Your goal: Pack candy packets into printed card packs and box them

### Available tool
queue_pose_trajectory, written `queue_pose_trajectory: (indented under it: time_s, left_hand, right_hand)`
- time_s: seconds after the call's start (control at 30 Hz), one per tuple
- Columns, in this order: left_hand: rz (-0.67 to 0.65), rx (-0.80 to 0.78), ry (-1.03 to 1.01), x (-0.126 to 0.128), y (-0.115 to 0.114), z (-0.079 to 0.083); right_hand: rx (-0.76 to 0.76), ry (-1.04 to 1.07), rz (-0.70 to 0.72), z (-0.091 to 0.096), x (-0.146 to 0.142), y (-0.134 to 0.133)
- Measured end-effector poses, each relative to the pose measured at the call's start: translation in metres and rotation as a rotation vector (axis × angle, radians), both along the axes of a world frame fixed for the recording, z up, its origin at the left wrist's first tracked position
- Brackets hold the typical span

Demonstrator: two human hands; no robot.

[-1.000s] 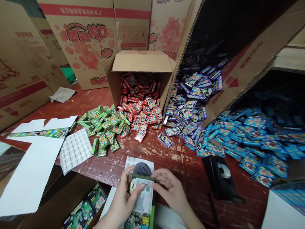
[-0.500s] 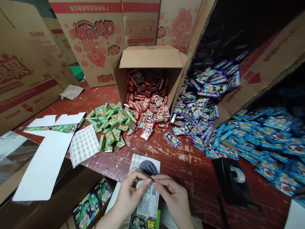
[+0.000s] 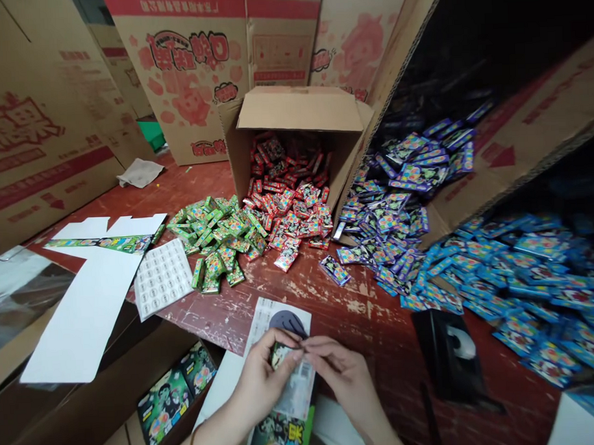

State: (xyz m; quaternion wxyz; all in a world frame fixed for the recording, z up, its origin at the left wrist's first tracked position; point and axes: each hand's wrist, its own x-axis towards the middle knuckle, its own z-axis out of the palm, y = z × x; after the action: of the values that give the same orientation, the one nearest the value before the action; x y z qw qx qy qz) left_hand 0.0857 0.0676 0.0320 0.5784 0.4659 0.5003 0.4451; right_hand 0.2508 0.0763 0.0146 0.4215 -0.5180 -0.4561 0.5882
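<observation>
My left hand (image 3: 266, 373) and my right hand (image 3: 338, 370) meet at the table's front edge, thumbs and fingertips pinched together. What lies between the fingertips is too small and hidden to make out. Below them is a clear-looking printed sheet with a barcode (image 3: 296, 394), lying over a dark green printed candy box (image 3: 280, 434). Just beyond my fingers, a dark round disc (image 3: 287, 321) rests on a sticker sheet (image 3: 261, 314), partly covered by my left hand.
Piles of green (image 3: 212, 229), red (image 3: 287, 216), purple (image 3: 385, 226) and blue packets (image 3: 513, 267) spread across the table, some spilling from cartons. A black tape dispenser (image 3: 442, 354) stands right. Left are round-label sheets (image 3: 163, 276), a white card blank (image 3: 86, 314) and an open carton holding printed boxes (image 3: 167, 409).
The view has shifted slightly. Both hands stay pinched together at nearly the same spot, with my right hand turned a little. Nothing else has visibly moved.
</observation>
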Motion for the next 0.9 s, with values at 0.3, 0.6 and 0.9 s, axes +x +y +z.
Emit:
queue_pose_trajectory:
  time_s: [0.3,0.6,0.9]
  left_hand:
    - [0.186,-0.161,-0.008,-0.039,0.007,-0.063]
    - [0.164,-0.182,-0.041,-0.044,0.011,-0.083]
    - [0.189,-0.186,-0.056,-0.042,0.012,-0.082]
  right_hand:
    - [0.285,-0.251,0.095,-0.061,-0.04,0.077]
    - [0.291,-0.165,0.279,-0.082,-0.044,0.111]
    - [0.139,0.01,0.34,-0.091,-0.068,0.114]
